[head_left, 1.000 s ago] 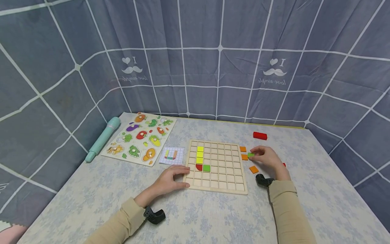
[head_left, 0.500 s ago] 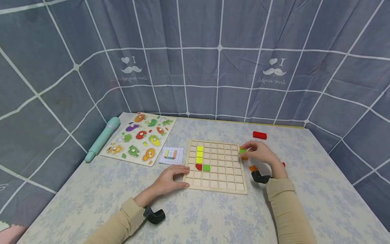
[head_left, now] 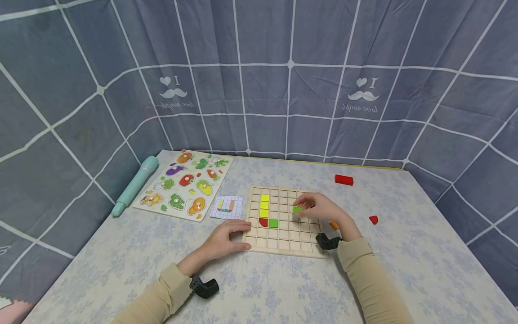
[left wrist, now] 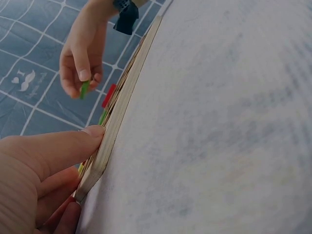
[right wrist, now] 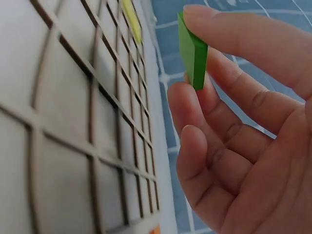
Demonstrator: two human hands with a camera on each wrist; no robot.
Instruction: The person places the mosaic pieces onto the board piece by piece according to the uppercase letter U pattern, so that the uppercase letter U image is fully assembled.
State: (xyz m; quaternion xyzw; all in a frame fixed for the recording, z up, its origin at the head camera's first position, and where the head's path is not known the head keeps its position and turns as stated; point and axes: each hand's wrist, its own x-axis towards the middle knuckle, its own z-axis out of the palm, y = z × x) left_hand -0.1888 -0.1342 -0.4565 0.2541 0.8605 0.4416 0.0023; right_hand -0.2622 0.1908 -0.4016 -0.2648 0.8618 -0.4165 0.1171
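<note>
My left hand [head_left: 223, 240] rests at the left edge of a wooden grid board [head_left: 283, 233], thumb and fingertips touching its rim. Thumb and fingers of my right hand [head_left: 321, 210] pinch a green square tile [right wrist: 192, 51], tilted on edge above the right part of the board. In the right wrist view the tile is apart from the grid. On the board, a column of yellow tiles [head_left: 265, 205] stands above a red rounded tile [head_left: 263, 222]; a green tile [head_left: 273, 223] sits to its right. A pattern card [head_left: 227, 207] lies left of the board.
An orange tile [head_left: 333, 225] shows beside my right wrist; other orange tiles are hidden. A red block [head_left: 344, 180] and a red wedge [head_left: 373, 219] lie to the right. A vegetable puzzle board [head_left: 184, 184] and a teal cylinder [head_left: 135, 185] stand at the back left.
My right hand has picked the green tile up from beside the orange tiles and carried it left over the board. My left hand stays at the board's edge.
</note>
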